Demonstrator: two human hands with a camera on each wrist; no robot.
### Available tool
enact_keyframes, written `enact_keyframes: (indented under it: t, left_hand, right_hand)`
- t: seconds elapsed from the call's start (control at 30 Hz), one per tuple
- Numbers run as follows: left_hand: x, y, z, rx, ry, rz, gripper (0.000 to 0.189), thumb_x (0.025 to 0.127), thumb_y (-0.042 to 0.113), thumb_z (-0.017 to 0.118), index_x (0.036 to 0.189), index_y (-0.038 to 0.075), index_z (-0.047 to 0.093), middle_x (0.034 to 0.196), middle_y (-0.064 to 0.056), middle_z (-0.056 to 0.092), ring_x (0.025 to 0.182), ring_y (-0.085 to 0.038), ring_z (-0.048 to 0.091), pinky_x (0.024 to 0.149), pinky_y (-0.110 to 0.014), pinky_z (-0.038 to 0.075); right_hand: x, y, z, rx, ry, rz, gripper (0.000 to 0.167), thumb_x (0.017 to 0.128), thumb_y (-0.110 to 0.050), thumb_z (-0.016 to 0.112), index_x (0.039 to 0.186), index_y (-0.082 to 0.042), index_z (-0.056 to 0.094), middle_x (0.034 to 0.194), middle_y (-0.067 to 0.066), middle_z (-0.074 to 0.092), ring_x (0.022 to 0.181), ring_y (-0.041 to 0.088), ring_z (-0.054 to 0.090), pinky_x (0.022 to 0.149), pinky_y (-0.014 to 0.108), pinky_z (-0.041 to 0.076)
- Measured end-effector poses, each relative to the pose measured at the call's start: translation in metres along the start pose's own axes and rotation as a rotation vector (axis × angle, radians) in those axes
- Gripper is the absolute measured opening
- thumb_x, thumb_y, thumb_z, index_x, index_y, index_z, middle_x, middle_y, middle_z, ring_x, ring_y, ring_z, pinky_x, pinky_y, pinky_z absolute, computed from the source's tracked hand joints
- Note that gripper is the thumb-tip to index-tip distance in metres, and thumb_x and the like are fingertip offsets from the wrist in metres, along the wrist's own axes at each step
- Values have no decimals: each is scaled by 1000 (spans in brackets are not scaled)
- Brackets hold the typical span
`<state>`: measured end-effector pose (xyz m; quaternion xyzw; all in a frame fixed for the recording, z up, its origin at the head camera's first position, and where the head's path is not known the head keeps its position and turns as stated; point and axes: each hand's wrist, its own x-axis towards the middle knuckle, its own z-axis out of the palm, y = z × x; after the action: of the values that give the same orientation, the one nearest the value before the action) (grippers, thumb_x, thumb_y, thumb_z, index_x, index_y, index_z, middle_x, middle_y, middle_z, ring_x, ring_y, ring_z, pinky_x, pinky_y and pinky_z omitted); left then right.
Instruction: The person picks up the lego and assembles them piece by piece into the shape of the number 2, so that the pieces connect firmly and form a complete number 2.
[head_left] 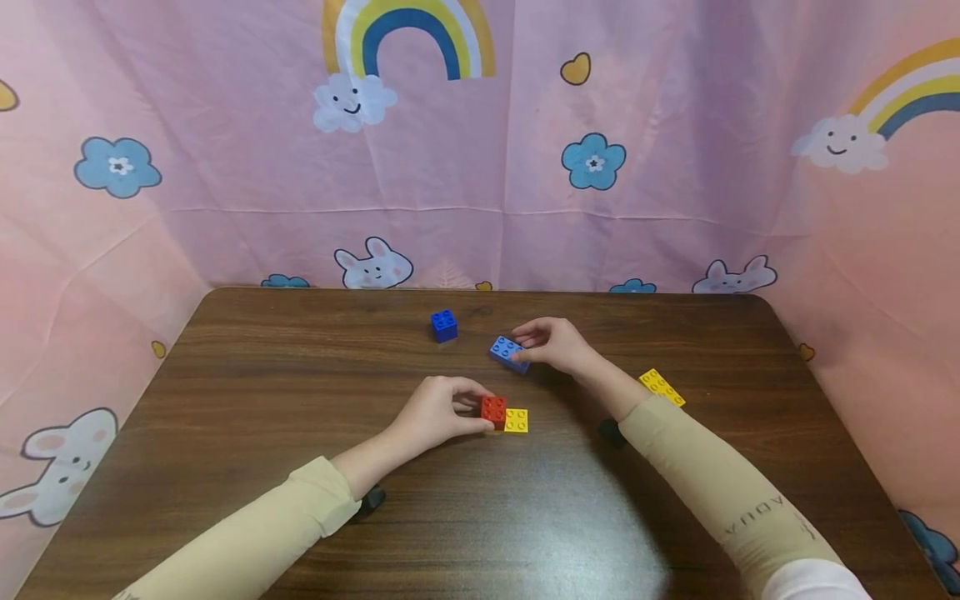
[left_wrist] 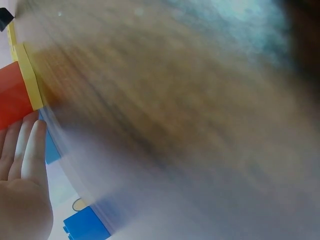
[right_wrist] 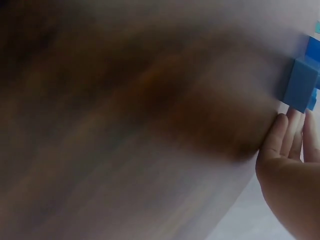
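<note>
A red building brick [head_left: 493,410] sits on the left part of a thin yellow plate [head_left: 517,420], whose right studs stay uncovered. My left hand [head_left: 442,412] holds the red brick from its left, thumb at the near side and fingers at the far side. Farther back, my right hand [head_left: 557,346] pinches the right end of a light blue brick [head_left: 507,353], which is set at a slant. In the right wrist view the fingertips [right_wrist: 281,121] meet the end of that brick. A small dark blue brick [head_left: 444,326] stands to the left of it, apart from both hands.
A longer yellow plate [head_left: 662,387] lies beside the right forearm, partly hidden by the sleeve. The brown wooden table [head_left: 247,417] reaches back to a pink printed curtain [head_left: 450,167], which also hangs along both sides.
</note>
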<state>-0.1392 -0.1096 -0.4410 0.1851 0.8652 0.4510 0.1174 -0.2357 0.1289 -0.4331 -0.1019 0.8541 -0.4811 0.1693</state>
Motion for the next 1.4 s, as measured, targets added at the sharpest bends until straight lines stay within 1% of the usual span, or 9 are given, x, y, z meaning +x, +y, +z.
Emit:
enact_keyframes:
  t: [0.1,0.23,0.53,0.8,1.03,1.13,1.3,1.4]
  left_hand:
    - [-1,0,0,1,1,-1,35,86,14,90,118,4,78,119,-13,79,108,-26,78,92,-33,64]
    - [-1,0,0,0,1,2,35,86,14,90,118,3,78,120,-13,79,109,-26,78,92,-32,65]
    - [-2,0,0,-5,-2,1,36,86,14,90,118,3,78,118,-13,80,108,-26,78,91,-32,65]
    - [-1,0,1,-19,-4,-4,36,86,13,90,118,2,78,118,-14,80,108,-26,78,91,-31,65]
    - [-1,1,2,-19,-2,-5,37,85,13,91,118,1,78,118,-15,79,108,-27,79,91,-32,65]
    - [-1,0,3,-14,-1,-7,37,85,13,91,118,2,78,119,-15,79,108,-27,79,91,-32,64]
    - [-1,-1,4,-12,0,-8,37,86,14,91,119,2,78,119,-15,79,109,-26,79,92,-32,64]
    - [0,-1,4,-12,0,-10,38,86,14,90,119,2,78,119,-15,79,108,-26,79,92,-32,64]
  right_hand:
    - [3,1,2,-14,-7,18,45,92,-13,85,131,3,71,125,22,75,117,33,70,103,41,59]
    - [4,0,6,-47,-13,18,42,91,-13,86,128,2,73,122,20,75,113,30,69,100,38,59]
    - [6,-1,8,-76,-25,29,42,90,-13,87,126,1,73,121,18,74,111,28,68,100,39,58]
    - [8,-3,10,-130,-3,49,44,88,-18,90,124,1,74,119,17,75,107,27,68,94,36,58]
    - [8,-4,14,-246,18,28,49,85,-27,92,122,0,74,117,17,75,108,29,69,95,40,59]
    - [8,-6,16,-281,27,31,51,84,-29,92,122,-1,73,118,17,75,109,30,69,96,41,59]
    - [8,-6,18,-303,44,28,52,83,-28,94,121,0,73,116,16,74,108,29,68,96,41,58]
    - [8,-6,18,-309,53,9,50,83,-27,93,120,0,74,114,16,74,105,27,68,95,39,58]
